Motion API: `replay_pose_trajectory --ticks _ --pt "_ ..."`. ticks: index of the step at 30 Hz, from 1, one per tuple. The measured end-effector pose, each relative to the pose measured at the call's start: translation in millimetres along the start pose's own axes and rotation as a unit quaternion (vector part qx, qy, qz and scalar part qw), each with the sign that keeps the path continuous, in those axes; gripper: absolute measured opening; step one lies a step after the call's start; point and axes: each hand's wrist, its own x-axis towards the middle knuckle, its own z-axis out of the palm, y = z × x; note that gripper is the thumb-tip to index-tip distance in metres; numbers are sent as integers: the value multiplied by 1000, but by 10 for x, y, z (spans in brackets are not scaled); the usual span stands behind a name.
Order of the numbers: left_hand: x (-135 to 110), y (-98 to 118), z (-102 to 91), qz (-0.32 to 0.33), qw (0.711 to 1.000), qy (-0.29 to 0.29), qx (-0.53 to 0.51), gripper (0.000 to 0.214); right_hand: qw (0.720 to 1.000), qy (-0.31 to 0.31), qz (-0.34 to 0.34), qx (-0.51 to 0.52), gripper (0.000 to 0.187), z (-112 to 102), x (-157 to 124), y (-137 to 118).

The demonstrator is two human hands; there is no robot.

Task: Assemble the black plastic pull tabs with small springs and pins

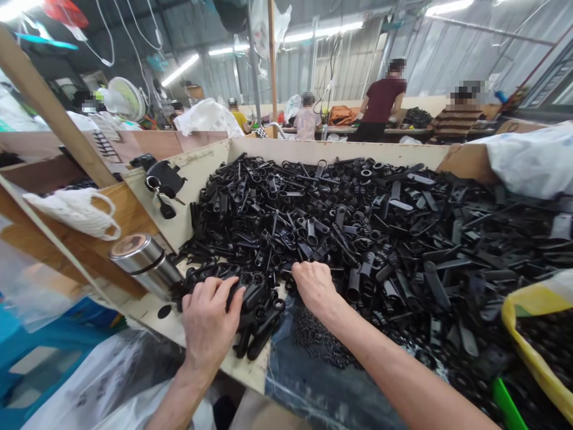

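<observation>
Two bare hands are reaching over a pale worktop (pixel 244 373), seen from above. The left hand (pixel 210 319) is curving over a small cluster of black parts (pixel 253 289) at the near edge, its thumb standing a little apart from the forefinger; whether the fingers are gripping a part is impossible to say. The right hand (pixel 316 286) is lying just to the right, back upward, fingers curling under into a loose fist; its fingertips are hiding from sight, so there is no telling if they are pinching anything. Beyond both hands, a large heap of similar black pieces (pixel 277 221), many with rings at their ends, is spreading up to a low pale back wall (pixel 340 149). Below the right hand, tiny dark bits (pixel 313 340) are lying on a dark blue sheet (pixel 286 373). On the left, a steel flask (pixel 147 263) is leaning in the view near the cluster, and keys (pixel 166 206) are hanging on the side wall. At the right, a yellow-edged bag (pixel 514 316) is holding more dark pieces. In the background, a person in a dark red shirt (pixel 385 98) is standing at another bench
</observation>
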Motion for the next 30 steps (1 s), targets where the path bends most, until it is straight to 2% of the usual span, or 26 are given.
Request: replay_pose_trajectory --ticks 4,5,7,9,10,11,12,13,15,16,17,18,19,20,21,23,25,26,30 --pt "-23 15 -39 2 998 48 -35 26 989 41 50 131 10 -34 -221 178" --pt "-32 42 -59 -10 997 55 -57 26 982 55 57 171 12 -40 -309 232" --pt "-62 145 -101 -38 986 50 -153 23 961 71 66 260 16 -32 -511 324" --pt "-119 324 -128 -79 950 -1 -303 20 932 65 71 349 21 20 -743 373" --pt "-159 441 -130 -113 916 -49 -383 21 920 57 73 382 26 68 -867 375" --pt "-205 573 -124 -157 869 -110 -456 25 902 46 77 422 32 132 -994 361" --pt "-254 713 -115 -209 808 -177 -522 33 877 31 82 472 37 209 -1122 337" --pt "-304 854 -106 -264 736 -233 -578 43 842 11 88 532 42 295 -1246 306" --pt "-392 1105 -101 -359 585 -304 -660 53 723 -47 101 682 49 461 -1473 257" --pt "-423 1199 -109 -394 518 -322 -687 52 688 -68 99 715 50 520 -1568 254" --pt "-442 1266 -122 -423 461 -331 -706 49 682 -79 92 721 48 554 -1647 274" --pt "-450 1305 -138 -448 417 -332 -718 46 714 -77 77 691 43 555 -1706 319" --pt "-448 1318 -153 -468 388 -328 -723 45 764 -59 58 640 37 527 -1742 386" --pt "-439 1310 -166 -483 377 -321 -722 46 816 -27 43 576 31 472 -1752 471" --pt "-427 1290 -175 -493 382 -316 -715 49 864 12 30 502 28 402 -1735 565" --pt "-411 1240 -184 -488 416 -323 -696 55 929 97 41 354 26 257 -1626 743" --pt "-417 1215 -187 -460 441 -353 -685 58 967 132 54 209 17 169 -1453 851" --pt "-427 1216 -189 -449 442 -366 -685 60 976 133 54 163 12 158 -1362 869" --pt "-455 1253 -222 -438 416 -390 -695 62 989 107 35 92 8 254 -1098 795"
